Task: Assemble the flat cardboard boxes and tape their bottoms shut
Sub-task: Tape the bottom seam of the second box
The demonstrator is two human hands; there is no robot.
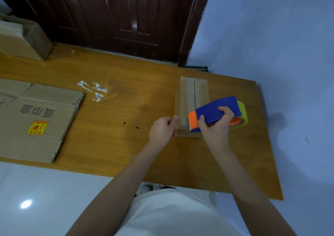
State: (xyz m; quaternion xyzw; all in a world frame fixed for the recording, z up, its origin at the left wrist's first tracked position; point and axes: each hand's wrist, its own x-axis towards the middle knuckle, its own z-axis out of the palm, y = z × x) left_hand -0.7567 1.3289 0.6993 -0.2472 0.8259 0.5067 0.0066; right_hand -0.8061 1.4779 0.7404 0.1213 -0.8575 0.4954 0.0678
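A small assembled cardboard box (191, 93) stands on the wooden table (126, 127) at the right, its two flaps meeting along a centre seam. My right hand (216, 125) grips a blue and orange tape dispenser (215, 113) with a yellow-green roll, held over the box's near end. My left hand (161, 129) pinches the free end of clear tape (178, 119) just left of the dispenser's toothed blade, at the box's near left corner. The box's near face is partly hidden by both hands.
A stack of flat cardboard boxes (36, 116) with a yellow label lies at the table's left. An open carton (21, 38) stands at the back left corner. Old tape scraps (94, 90) stick to the table's middle. A dark wooden door (126, 15) is behind the table.
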